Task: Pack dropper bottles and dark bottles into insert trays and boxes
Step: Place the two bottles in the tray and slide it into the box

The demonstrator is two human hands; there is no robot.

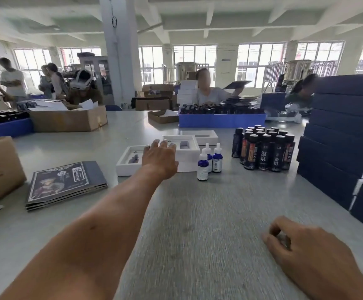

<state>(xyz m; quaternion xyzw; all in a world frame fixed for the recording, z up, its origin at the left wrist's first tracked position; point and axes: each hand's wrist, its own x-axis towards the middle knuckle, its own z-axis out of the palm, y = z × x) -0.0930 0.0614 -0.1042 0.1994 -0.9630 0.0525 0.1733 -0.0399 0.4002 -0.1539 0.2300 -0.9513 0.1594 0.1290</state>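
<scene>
Reaching my left hand (pixel 160 158) flat-fingered onto the empty white trays (pixel 130 163), right hand (pixel 306 250) loosely curled and idle, I judge packing barely begun: droppers (pixel 209 162) and dark bottles (pixel 263 150) stand unpacked beside them.

Left hand (pixel 160 158) reaches flat over the white insert trays (pixel 189 152). Right hand (pixel 301 247) loosely curled on the table (pixel 198 213). Dropper bottles (pixel 211 161) beside dark bottles (pixel 263 148).

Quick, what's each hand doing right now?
Left hand: open, fingers spread over the white insert tray.
Right hand: loosely curled on the table, holding nothing.
</scene>
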